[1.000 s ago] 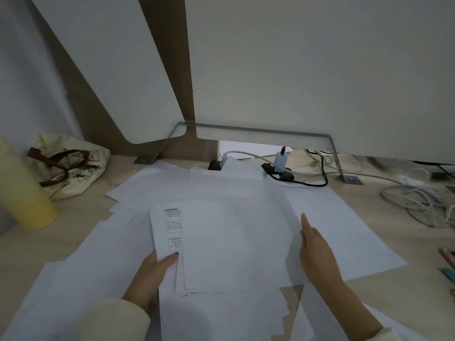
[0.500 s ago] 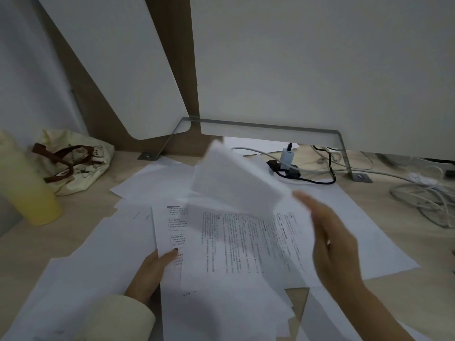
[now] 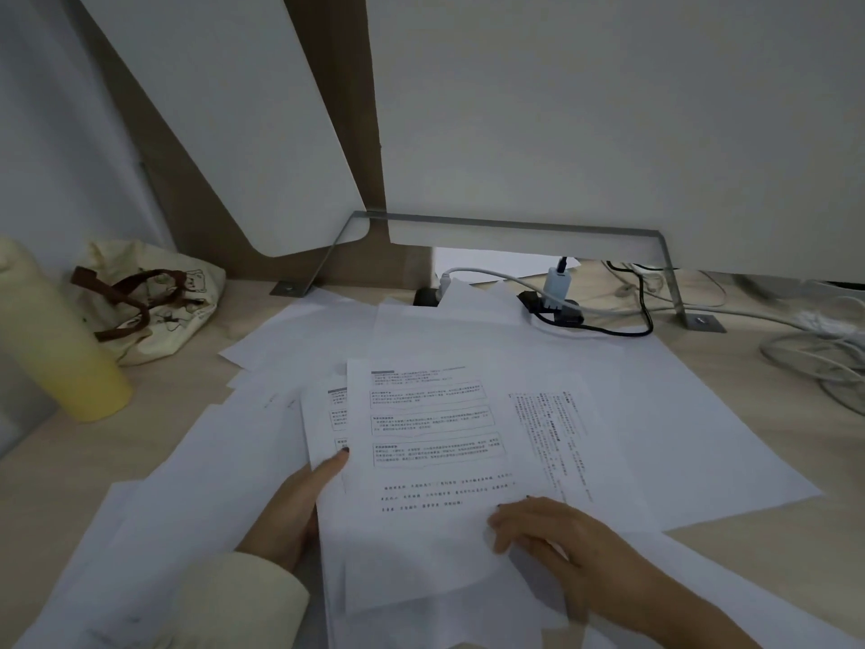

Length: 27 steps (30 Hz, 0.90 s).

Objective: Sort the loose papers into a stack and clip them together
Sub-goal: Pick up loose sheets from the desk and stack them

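Nearest: left hand (image 3: 299, 503), cream sleeve (image 3: 234, 601) cut off by the bottom edge. The thumb lies on top of the left edge of the small pile of printed white sheets (image 3: 323, 414). The fingers run under the paper, out of my sight. I log it as a pinch, thumb over, fingers under.

Right hand (image 3: 557, 536): fingers loosely spread, resting on the lower right of the top printed sheet (image 3: 435, 461) and holding nothing. The forearm leaves the frame at lower right.

The top printed sheet sits askew, so a strip of the sheet beneath shows at its left. A sideways printed sheet (image 3: 552, 428) pokes out at the right. The text is too small to read, and I cannot tell the sheet count.

The pile lies mid-desk, near me, on loose blank white sheets (image 3: 655, 437) fanned over the light wooden desk (image 3: 749, 405). Overlaps hide how many there are, and the nearest run off frame.

Left: pale yellow cylindrical bottle (image 3: 70, 367), top cut off. Behind it is a cream cloth bag with brown straps (image 3: 154, 302).

Far: white charger plug (image 3: 557, 285), its base partly hidden by a paper corner. Then a black cable (image 3: 608, 330) and tangled white cables (image 3: 814, 363), cut off at the right. Above them is a grey metal bracket (image 3: 515, 224) under white partition panels (image 3: 608, 110).
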Each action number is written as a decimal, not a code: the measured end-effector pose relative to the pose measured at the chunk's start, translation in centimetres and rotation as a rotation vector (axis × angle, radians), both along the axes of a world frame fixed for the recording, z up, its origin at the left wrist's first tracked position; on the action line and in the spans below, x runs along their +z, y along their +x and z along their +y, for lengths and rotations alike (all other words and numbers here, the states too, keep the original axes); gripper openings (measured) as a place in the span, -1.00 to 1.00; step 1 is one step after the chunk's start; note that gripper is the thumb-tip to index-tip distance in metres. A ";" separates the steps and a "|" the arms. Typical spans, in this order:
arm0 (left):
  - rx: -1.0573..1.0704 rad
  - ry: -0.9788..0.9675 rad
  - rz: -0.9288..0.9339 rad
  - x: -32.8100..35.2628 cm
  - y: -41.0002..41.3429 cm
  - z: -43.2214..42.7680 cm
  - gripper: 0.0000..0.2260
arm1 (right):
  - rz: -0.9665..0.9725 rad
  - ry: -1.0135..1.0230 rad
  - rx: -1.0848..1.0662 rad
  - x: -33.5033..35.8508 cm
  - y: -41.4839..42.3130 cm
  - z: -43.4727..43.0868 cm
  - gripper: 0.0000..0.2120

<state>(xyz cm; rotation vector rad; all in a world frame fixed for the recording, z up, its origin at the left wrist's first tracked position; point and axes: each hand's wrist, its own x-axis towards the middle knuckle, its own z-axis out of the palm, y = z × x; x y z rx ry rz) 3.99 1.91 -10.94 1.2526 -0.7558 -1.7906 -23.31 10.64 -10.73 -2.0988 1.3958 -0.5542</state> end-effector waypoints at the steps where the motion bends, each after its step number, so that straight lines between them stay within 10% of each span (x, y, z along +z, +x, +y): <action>1: -0.028 -0.031 -0.032 0.1 -0.1 0.1 -0.68 | -0.093 0.117 0.012 0.4 0.0 -0.1 -0.72; 5: -0.034 -0.093 -0.143 -1.7 0.2 -0.4 -0.66 | -0.247 0.489 0.099 2.7 -0.9 -0.7 -0.56; 13: -0.014 -0.146 -0.211 -3.0 0.3 -0.9 -0.59 | -0.156 0.396 -1.043 2.0 -7.5 -5.6 -0.47; 18: -0.006 -0.134 -0.190 -2.9 0.2 -0.8 -0.60 | -0.324 0.552 -1.041 2.7 -7.1 -6.7 -0.54; 27: -0.020 -0.135 -0.141 -1.6 0.3 -0.5 -0.63 | 0.161 0.300 -0.971 4.7 -9.1 -8.1 -0.63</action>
